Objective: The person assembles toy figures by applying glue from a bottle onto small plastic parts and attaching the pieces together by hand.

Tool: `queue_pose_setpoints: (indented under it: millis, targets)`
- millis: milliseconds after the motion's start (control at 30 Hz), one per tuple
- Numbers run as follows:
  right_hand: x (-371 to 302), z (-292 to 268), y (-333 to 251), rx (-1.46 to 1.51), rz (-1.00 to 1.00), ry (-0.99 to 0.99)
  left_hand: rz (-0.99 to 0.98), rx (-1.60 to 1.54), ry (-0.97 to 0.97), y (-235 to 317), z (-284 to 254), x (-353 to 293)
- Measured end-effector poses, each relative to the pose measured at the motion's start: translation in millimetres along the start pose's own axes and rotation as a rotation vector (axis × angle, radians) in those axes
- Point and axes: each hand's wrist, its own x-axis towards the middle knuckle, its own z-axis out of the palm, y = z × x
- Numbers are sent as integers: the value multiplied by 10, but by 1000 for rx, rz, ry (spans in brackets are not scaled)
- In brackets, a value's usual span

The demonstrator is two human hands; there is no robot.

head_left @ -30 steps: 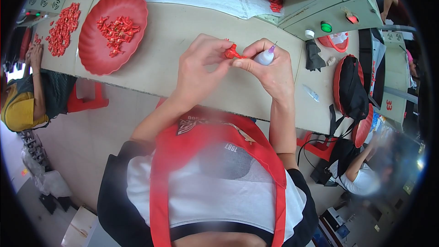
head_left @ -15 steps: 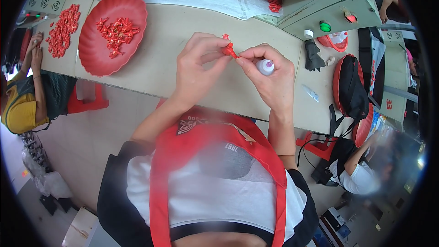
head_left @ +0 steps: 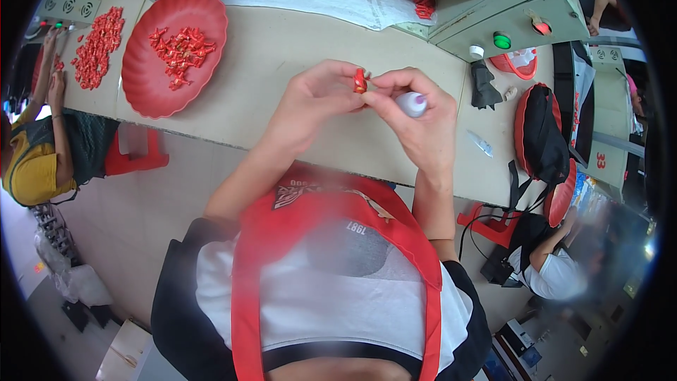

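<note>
In front of my chest, above the table (head_left: 282,42), my left hand (head_left: 300,109) pinches a small glossy red figurine (head_left: 360,82) with gold-coloured marks. The thumb and index tips of my right hand (head_left: 430,123) meet close against the figurine; whether they grip a part of it, I cannot tell. Tucked within that same right hand is a small white squeeze bottle (head_left: 410,104) with a purple tip. To the left, a red scalloped plate (head_left: 144,92) bears a heap of similar red figurines (head_left: 182,53).
More small red pieces (head_left: 99,49) lie left of the plate, others on white cloth (head_left: 317,0) at the back. A black pouch (head_left: 543,127), red basket (head_left: 518,63), dark cloth (head_left: 484,85) and clear plastic piece (head_left: 480,143) are at right. Co-workers (head_left: 35,162) sit on both sides.
The figurine has turned in my fingers and now stands more upright, slightly further right. My left hand has shifted right, toward my right hand. The bottle is still in my right hand.
</note>
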Motion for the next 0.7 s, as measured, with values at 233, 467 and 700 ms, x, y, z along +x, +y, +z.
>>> queue_pose_setpoints:
  millis: [233,467,700]
  targets:
    - [-7,-183,7,108,177,71,-354,-502,-218,-13,-117,51]
    - [-31,-138,44,26,142,70,-360,-462,-198,18,-87,48]
    - [-10,9,5,-19,-88,3,-20,70,26,31,78,-44]
